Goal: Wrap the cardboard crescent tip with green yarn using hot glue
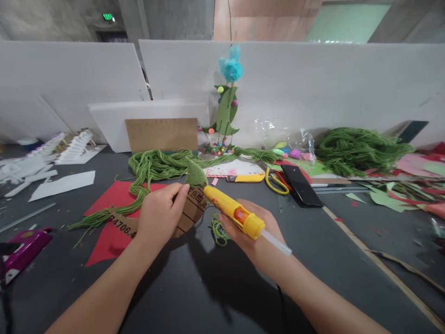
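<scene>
Head view: over the table (330,241), my left hand (162,208) pinches the card (189,215) where the green felt (195,175) rises from it, while my right hand (248,243) wraps around the glue gun (225,204), its nozzle (206,191) close by the card's right edge; whether they touch, I cannot tell. I'd hold the card steady, squeeze a thin, even bead, and guard my left thumb (184,193) from the nozzle, probably hot

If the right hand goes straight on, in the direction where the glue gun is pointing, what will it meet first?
The glue gun in the right hand would probably reach the cardboard first, near the green felt at its upper edge; the exact depth is unclear.
</scene>
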Tool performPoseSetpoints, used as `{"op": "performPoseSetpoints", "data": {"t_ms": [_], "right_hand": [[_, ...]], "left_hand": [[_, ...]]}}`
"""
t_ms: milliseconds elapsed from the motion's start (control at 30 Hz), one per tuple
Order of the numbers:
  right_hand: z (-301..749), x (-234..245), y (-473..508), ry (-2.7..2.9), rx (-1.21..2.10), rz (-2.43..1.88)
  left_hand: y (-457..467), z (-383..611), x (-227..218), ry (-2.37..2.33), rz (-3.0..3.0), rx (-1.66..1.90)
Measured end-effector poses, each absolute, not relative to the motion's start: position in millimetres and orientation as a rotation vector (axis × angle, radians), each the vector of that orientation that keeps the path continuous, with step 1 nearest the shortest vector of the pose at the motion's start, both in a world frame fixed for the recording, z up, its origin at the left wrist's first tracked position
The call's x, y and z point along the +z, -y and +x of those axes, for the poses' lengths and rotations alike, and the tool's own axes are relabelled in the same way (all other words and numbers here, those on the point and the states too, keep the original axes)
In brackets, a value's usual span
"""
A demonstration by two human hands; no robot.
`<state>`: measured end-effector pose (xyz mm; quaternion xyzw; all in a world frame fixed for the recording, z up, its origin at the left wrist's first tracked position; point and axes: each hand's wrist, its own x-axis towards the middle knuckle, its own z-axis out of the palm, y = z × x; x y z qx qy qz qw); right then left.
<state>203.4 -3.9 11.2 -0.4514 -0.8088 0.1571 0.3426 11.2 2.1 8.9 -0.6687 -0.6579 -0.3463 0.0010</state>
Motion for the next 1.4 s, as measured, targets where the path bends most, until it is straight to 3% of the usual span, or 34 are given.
{"op": "performPoseSetpoints", "data": {"t_ms": [633,800,1100,1200,1333,1400], "right_hand": [[205.0,11.6,1.6,2.011,0.437,-1.157],[203.1,12.2,3.4,2.363,0.528,-0.905],[191.0,-11.4,10.6,2.784,0.551,-1.015],[193.8,-2.7,7.5,2.633,0.638,-1.012],[200.9,10.3,-2.1,1.973,0.641,-1.107],[202.8,11.5,-5.9,1.765,0.792,-1.026]], "left_hand": [[-8.3,6.8,6.8,2.141,-2.03,-1.019],[-15.9,-2.8,5.4,2.197,-1.967,-0.903],[-4.6,5.4,8.8,2.065,-2.018,-0.992],[3.7,12.8,11.8,2.002,-2.101,-1.008],[13.7,22.9,15.5,1.94,-2.205,-1.03],[17.2,27.8,16.0,1.915,-2.266,-1.016]]}}
